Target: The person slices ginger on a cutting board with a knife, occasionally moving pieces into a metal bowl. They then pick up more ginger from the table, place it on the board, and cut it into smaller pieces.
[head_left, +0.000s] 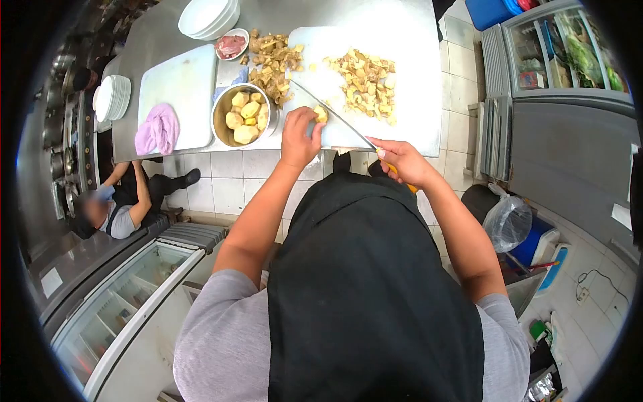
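My right hand (pixel 402 163) is wrapped round the yellow handle of a long knife (pixel 338 118), whose blade points up and left over the white cutting board (pixel 328 50). Between the fingers of my left hand (pixel 301 136) is a peeled potato piece (pixel 321 114), close beside the blade. Chopped potato pieces (pixel 367 84) are spread on the right part of the board. At its left edge lies a heap of brownish peelings (pixel 273 63). Left of my left hand, a metal pot (pixel 220 122) holds several peeled potatoes (pixel 246 134).
A second cutting board (pixel 175 84) carries a pink cloth (pixel 158 130). Stacked white bowls (pixel 209 17), a small dish of meat (pixel 231 45) and a stack of plates (pixel 115 97) stand on the metal table (pixel 144 50). Another person (pixel 124 214) is at the far left.
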`<state>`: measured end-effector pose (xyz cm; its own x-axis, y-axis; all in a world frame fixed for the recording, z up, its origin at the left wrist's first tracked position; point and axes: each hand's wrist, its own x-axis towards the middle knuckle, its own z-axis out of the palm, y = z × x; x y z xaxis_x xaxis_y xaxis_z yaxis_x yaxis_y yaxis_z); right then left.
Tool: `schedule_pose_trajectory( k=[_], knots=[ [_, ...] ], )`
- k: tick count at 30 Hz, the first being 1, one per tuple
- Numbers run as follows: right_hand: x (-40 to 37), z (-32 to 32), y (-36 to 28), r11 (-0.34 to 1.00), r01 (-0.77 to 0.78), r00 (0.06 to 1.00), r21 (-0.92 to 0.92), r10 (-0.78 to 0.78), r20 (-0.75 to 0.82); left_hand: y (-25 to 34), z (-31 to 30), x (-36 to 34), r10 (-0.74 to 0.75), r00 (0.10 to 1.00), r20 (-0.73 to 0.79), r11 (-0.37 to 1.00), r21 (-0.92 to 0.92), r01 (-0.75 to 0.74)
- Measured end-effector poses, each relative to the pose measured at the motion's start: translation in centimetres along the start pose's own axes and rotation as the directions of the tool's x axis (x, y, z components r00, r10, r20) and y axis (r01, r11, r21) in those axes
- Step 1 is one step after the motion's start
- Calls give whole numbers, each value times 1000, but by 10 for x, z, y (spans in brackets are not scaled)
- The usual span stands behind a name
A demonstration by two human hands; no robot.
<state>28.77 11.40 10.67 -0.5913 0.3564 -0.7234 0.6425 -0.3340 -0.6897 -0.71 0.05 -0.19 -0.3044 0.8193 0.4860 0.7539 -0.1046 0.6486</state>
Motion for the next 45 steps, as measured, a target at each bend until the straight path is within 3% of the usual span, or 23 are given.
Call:
schedule_pose_trajectory(
  k=[1,2,4,5,7,16,20,22,23,25,26,28,29,32,33,35,38,45],
  knots=[
    [-3,1,1,990,-56,998,129,51,43,0,0,0,16,1000,-9,1000,5,-16],
    [-6,3,9,989,-58,998,132,53,44,-1,1,-1,15,1000,-5,1000,5,-15],
    [-17,11,32,991,125,986,-50,-130,-108,-1,4,-3,3,1000,-31,1000,-14,-3],
    [-26,12,39,992,119,987,-47,-124,-103,-2,4,-3,-4,1000,-27,1000,-12,4],
    [-49,13,42,902,209,936,-379,-296,-188,0,4,-2,-18,1000,-18,1000,-4,18],
    [-90,6,23,793,158,938,-588,-307,-163,-6,5,-6,-12,1000,14,999,48,11],
    [-78,5,27,801,172,937,-574,-313,-155,-8,4,-5,-4,1000,12,999,48,3],
    [-51,11,35,861,301,909,-409,-389,-150,-6,4,-4,7,1000,19,999,33,-8],
    [-36,11,36,861,299,909,-411,-389,-153,-4,4,-4,9,1000,18,1000,29,-10],
    [-9,12,27,969,159,982,-191,-175,-73,-5,5,-4,-10,1000,20,1000,27,10],
    [-10,11,24,967,165,980,-193,-182,-75,-5,5,-4,-4,1000,17,1000,29,3],
    [-12,10,18,990,-35,999,135,36,-6,-4,5,-3,-15,1000,-11,999,32,15],
    [-15,12,21,990,-35,999,135,35,-3,-5,5,-4,-16,1000,-11,999,35,16],
    [-42,19,42,942,243,933,-232,-292,-210,-1,9,-4,-52,998,-20,998,30,53],
    [-52,18,42,943,239,936,-230,-287,-205,0,9,-3,-61,998,-23,997,39,62],
    [-71,16,37,883,202,922,-424,-317,-220,-1,9,-5,-70,997,-24,996,50,71],
    [-84,14,40,855,161,934,-493,-293,-205,-2,11,-5,-83,996,-26,995,52,84],
    [-97,12,30,835,151,938,-529,-289,-189,-5,11,-7,-52,998,-32,997,57,54]
  ],
)
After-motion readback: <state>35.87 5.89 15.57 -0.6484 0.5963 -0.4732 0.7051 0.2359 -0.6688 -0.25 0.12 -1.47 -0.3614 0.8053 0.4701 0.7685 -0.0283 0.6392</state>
